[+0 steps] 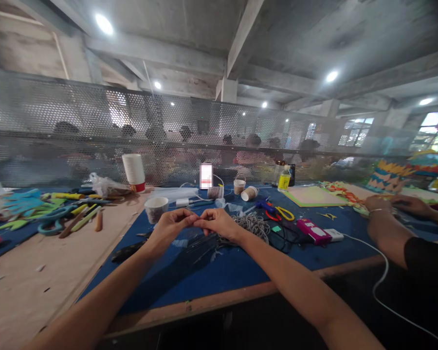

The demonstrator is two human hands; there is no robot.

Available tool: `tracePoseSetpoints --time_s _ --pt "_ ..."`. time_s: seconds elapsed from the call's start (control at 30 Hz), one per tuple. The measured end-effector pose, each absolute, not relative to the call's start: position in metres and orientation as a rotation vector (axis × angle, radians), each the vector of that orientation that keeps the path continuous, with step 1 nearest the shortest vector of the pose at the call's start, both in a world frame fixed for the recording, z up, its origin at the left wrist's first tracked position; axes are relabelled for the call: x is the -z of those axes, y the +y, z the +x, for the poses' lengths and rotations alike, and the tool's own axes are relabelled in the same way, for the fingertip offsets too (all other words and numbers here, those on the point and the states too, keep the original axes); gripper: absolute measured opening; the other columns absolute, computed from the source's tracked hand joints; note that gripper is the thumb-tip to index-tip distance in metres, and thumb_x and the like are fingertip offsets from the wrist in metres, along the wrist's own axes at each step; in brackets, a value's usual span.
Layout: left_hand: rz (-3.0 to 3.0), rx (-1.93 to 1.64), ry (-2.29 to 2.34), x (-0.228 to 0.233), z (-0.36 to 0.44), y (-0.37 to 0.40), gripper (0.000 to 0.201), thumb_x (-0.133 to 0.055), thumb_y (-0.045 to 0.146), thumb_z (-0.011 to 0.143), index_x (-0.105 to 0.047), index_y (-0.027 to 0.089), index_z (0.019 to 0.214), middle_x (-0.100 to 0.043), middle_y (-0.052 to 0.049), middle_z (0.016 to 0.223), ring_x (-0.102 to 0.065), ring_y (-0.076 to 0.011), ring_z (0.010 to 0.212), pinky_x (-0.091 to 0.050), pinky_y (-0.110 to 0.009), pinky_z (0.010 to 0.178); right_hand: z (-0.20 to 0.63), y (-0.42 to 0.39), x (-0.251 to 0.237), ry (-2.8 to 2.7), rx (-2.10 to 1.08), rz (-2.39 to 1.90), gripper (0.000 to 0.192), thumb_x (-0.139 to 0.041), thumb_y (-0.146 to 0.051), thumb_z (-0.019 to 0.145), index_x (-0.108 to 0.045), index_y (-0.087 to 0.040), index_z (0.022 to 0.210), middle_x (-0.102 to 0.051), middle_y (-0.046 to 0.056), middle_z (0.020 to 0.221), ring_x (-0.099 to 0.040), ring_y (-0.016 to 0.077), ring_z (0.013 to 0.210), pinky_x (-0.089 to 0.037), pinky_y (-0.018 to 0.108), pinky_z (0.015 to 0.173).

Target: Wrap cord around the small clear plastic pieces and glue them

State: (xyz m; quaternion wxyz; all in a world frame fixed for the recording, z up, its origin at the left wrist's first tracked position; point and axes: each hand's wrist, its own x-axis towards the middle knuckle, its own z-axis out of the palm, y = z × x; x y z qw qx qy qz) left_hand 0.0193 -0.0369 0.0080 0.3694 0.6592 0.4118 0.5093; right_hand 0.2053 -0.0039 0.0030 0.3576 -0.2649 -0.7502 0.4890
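Above the blue tabletop (222,277), my left hand (173,226) and my right hand (217,223) meet fingertip to fingertip. Both are closed in a pinch, and whatever lies between the fingers is too small to make out. A heap of grey cord (253,227) lies just right of my right hand, partly behind my wrist. Thin wire-like strands (200,248) spread on the table below the hands. Beyond my left hand stands a paper cup (156,209). A dark-handled tool (126,252) is partly hidden behind my left forearm.
Scissors (51,221) and other tools lie left, near stacked paper cups (133,170). Ahead are a phone (206,176) and small cups (240,186). Rightward are a blue glue gun (265,204), a magenta box (313,231), a white cable (383,253) and another person's hands (379,204).
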Motion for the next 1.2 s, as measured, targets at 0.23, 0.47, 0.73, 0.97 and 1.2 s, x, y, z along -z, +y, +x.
tracePoseSetpoints --time_s 0.23,0.47,0.73,0.97,1.2 --pt "1.648 -1.345 1.129 -0.0089 0.0216 -0.0376 0.027 -0.073 0.044 0.072 -0.071 0.017 0.076 -0.068 -0.003 0.074 -0.059 -0.0158 0.069 -0.045 -0.026 0.065 0.2042 -0.0023 -0.002 -1.91 -1.217 -0.669 0.039 -0.071 -0.053 0.074 -0.059 -0.016 0.076 -0.058 -0.003 0.055 -0.047 0.0084 0.05 -0.033 0.022 0.053" --pt "1.673 -1.348 1.105 -0.0047 0.0188 -0.0353 0.031 -0.072 0.049 0.071 -0.07 0.017 0.074 -0.067 -0.004 0.075 -0.059 -0.0178 0.071 -0.047 -0.029 0.066 0.2028 -0.0025 -0.0019 -1.893 -1.243 -0.7 0.042 -0.073 -0.055 0.07 -0.06 -0.016 0.076 -0.058 -0.003 0.055 -0.047 0.0083 0.05 -0.032 0.022 0.053" --pt "1.645 -1.317 1.087 -0.0062 0.0227 -0.0375 0.026 -0.071 0.044 0.075 -0.068 0.018 0.07 -0.064 -0.001 0.069 -0.055 -0.0141 0.066 -0.043 -0.026 0.064 0.2034 -0.004 -0.0023 -1.896 -1.188 -0.702 0.04 -0.072 -0.053 0.072 -0.059 -0.016 0.076 -0.058 -0.003 0.055 -0.05 0.0096 0.052 -0.035 0.022 0.055" --pt "1.708 -1.261 1.022 -0.0067 0.0177 -0.0361 0.025 -0.068 0.041 0.078 -0.067 0.018 0.071 -0.063 -0.001 0.071 -0.053 -0.0137 0.066 -0.041 -0.026 0.063 0.2045 -0.003 -0.0009 -1.938 -1.262 -0.666 0.041 -0.072 -0.055 0.072 -0.062 -0.015 0.077 -0.059 -0.003 0.055 -0.046 0.0081 0.05 -0.031 0.022 0.052" --pt "1.642 -1.285 1.134 -0.0058 0.0199 -0.0358 0.026 -0.071 0.043 0.075 -0.068 0.017 0.076 -0.064 -0.001 0.07 -0.053 -0.0134 0.065 -0.041 -0.025 0.062 0.2043 -0.0021 -0.0009 -1.922 -1.241 -0.7 0.041 -0.072 -0.055 0.072 -0.059 -0.016 0.075 -0.057 -0.003 0.054 -0.047 0.0086 0.05 -0.032 0.022 0.053"
